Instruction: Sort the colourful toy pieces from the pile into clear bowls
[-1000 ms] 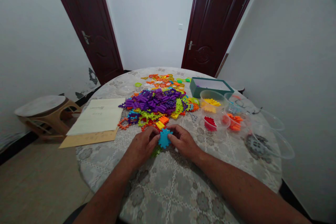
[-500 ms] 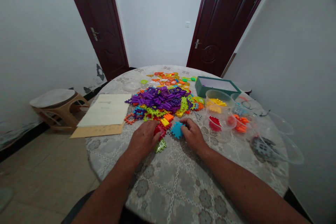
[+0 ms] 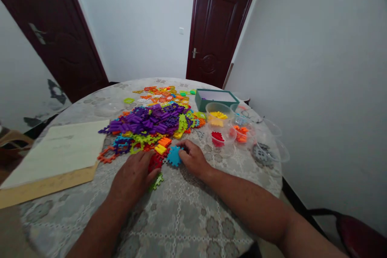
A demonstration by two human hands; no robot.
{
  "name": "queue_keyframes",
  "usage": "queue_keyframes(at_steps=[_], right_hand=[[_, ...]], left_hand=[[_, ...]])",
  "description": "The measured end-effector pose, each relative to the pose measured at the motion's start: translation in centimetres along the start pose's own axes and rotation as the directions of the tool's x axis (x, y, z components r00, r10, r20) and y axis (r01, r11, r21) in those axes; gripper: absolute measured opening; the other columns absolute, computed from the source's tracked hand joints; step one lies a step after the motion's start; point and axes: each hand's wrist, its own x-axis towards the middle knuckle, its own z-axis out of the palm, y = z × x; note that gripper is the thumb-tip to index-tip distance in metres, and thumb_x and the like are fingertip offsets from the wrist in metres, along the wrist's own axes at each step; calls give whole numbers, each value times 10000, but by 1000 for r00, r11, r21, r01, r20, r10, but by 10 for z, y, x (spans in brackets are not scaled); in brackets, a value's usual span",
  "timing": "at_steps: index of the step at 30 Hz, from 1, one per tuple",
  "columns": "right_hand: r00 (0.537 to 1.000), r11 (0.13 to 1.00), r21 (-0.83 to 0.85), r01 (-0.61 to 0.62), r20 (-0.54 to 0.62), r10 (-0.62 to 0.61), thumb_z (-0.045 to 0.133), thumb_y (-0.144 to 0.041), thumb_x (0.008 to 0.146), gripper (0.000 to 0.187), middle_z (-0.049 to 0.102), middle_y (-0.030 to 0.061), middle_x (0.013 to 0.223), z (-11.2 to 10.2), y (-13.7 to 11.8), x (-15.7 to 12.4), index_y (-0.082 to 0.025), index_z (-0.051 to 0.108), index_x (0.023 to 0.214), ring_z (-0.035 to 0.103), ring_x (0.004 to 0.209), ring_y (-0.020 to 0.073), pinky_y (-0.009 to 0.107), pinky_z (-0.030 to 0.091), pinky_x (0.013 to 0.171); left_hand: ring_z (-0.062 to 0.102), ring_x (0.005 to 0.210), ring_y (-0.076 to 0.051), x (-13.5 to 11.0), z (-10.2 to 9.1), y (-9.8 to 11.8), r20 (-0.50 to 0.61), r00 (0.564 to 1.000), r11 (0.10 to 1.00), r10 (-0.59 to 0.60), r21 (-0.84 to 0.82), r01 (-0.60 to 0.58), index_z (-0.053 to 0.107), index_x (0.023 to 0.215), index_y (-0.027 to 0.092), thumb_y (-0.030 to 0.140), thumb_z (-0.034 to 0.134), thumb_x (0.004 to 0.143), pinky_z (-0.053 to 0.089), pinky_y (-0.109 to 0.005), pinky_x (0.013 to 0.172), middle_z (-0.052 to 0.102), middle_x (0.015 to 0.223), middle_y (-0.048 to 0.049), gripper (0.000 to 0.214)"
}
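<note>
- At the left edge of the round table (image 3: 178, 217), covered in a flower-patterned cloth, a cream sheet of paper (image 3: 60, 149) lies partly over a tan sheet (image 3: 60, 185).
- The left hand (image 3: 133, 173) rests palm down near the middle of the table, fingers curved over a red toothed piece (image 3: 155, 162); whether it grasps the piece cannot be told.
- Beyond it, a heap of purple connectors (image 3: 148, 119) spreads over blue, lime and orange pieces, with more orange and yellow pieces (image 3: 165, 93) scattered toward the far edge.
- A lime-green piece (image 3: 157, 181) lies flat by the left thumb, on the near-edge side of the red one.
- A yellow connector (image 3: 160, 149) and orange connectors (image 3: 165, 142) sit just beyond the red piece.
- A blue gear-shaped piece (image 3: 174, 156) stands between the hands, midway across the table, pinched at its right side by the thumb and fingers of the right hand (image 3: 195, 159).
- Toward the far right edge sits a dark green box (image 3: 201, 105).
- Nearer, clear tubs (image 3: 220, 106) hold yellow, red and orange pieces.
- Grey pieces (image 3: 262, 153) lie by the right edge.
</note>
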Motion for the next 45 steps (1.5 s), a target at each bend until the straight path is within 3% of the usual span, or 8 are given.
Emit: queue_keyframes(at_steps=[5,8,14,26,31,34,40,45], right_hand=[[1000,1000,8,11,-17,-11,568,-187,842,299,691,-13,890,0,-2,0,-213,724,1096,625,803,169,282,477,734],[1000,1000,29,4,-2,-4,568,-205,847,292,685,-11,867,-1,-1,-1,-212,725,1092,622,792,172,283,475,720],[1000,996,85,-26,-8,27,573,-287,868,283,712,17,931,0,3,-4,-203,714,1098,637,829,192,304,488,745],[998,991,122,-49,37,44,598,-339,901,303,702,18,887,-2,6,-5,-192,705,1144,609,738,179,284,476,657],[999,993,108,-40,20,38,593,-329,918,298,704,20,921,-1,4,-6,-190,695,1161,619,775,177,299,500,715],[999,998,43,37,29,-38,602,-311,929,293,701,11,938,-7,-11,-6,-207,696,1186,627,811,174,299,502,748],[992,988,-89,129,24,-127,647,-332,967,314,682,-2,840,-55,-67,4,-240,702,1263,616,714,161,294,493,677],[958,918,-358,171,-158,-240,649,-297,958,324,748,57,993,-147,-77,44,-224,726,1263,652,789,179,327,535,761]], left_hand=[[666,1217,-330,2,9,-8,-42,999,981,26,-194,-33,650,1351,202,382,575,928,539,-460,1037,709,1289,-148,466],[700,1152,-323,3,2,-3,-59,997,951,-53,-309,32,673,1338,202,396,577,905,540,-458,1030,743,1248,-134,484],[726,1059,-277,1,-22,11,50,968,823,-246,-517,236,698,1357,196,395,583,912,559,-403,943,781,1204,-103,501],[720,775,-190,1,-25,15,137,936,612,-323,-725,317,703,1297,178,383,625,907,567,-324,727,792,1019,-71,448],[737,871,-227,2,-27,15,103,939,685,-327,-659,310,706,1251,176,394,617,899,563,-348,783,797,1003,-73,423],[742,899,-245,2,-28,10,66,937,742,-342,-593,312,707,1201,192,455,589,914,554,-354,796,800,1011,-67,406],[745,917,-257,5,-26,3,54,944,794,-325,-527,304,698,1154,224,527,574,920,549,-342,791,795,1023,-58,402],[753,960,-288,3,-25,2,34,947,829,-320,-474,297,687,1157,230,577,547,920,560,-371,814,803,1065,-79,443]])
